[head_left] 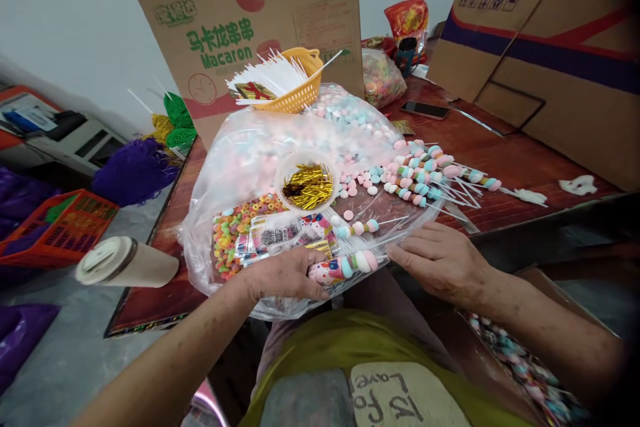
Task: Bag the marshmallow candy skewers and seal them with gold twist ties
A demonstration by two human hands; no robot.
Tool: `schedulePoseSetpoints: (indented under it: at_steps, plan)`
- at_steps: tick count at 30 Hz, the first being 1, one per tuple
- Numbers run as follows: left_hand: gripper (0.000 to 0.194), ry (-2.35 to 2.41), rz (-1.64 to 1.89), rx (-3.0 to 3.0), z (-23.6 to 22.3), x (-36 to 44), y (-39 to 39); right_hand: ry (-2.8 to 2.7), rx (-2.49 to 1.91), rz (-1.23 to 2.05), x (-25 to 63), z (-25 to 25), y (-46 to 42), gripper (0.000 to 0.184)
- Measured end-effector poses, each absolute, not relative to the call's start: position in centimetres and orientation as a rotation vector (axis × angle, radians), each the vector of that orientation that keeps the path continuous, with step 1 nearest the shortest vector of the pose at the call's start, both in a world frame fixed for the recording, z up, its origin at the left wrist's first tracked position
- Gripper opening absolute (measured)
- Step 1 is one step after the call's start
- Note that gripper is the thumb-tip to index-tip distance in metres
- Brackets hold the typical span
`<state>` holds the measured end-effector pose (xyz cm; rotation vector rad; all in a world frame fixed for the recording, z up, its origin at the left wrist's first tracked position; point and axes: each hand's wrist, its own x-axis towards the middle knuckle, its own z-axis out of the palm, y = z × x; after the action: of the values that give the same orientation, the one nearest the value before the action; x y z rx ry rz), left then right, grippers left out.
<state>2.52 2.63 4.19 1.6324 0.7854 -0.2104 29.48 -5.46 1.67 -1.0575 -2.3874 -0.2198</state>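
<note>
My left hand [286, 275] is closed around the printed end of a small clear wrapper at the near edge of the plastic sheet. Pink, blue and white sweets of a marshmallow skewer [356, 263] show at its right end. My right hand [443, 260] has its fingertips together at the skewer's stick end, which they mostly hide. Just beyond lies another marshmallow skewer [356, 228]. Flat printed wrappers [280, 233] are beside my left hand, and a white bowl [280, 180] of gold twist ties [307, 187] stands behind them.
Fruit-coloured ring sweets [233, 240] lie left and loose marshmallows [350, 181] behind. Finished-looking skewers [420, 173] are piled right. A yellow basket [300, 99] holds white sticks. A lidded cup [127, 261] stands at the table's left edge; a phone [425, 110] lies near a large carton [545, 67].
</note>
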Motion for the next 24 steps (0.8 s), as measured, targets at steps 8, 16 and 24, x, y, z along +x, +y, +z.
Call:
schedulePoseSetpoints:
  at_steps: [8, 16, 24]
  plan:
    - [0.028, 0.727, -0.296, 1.379, 4.3, 3.2, 2.0, -2.441, -0.874, -0.408, 29.4, 1.9, -5.1, 0.021]
    - [0.038, 0.576, -0.445, 1.121, 3.2, 3.6, 1.6, -2.558, -0.949, -0.343, 29.3, 3.4, -5.1, 0.02]
    - [0.04, 0.627, -0.356, 1.153, 2.8, 4.1, 1.5, -2.651, -1.243, 0.01, 25.4, 4.8, -5.1, 0.043]
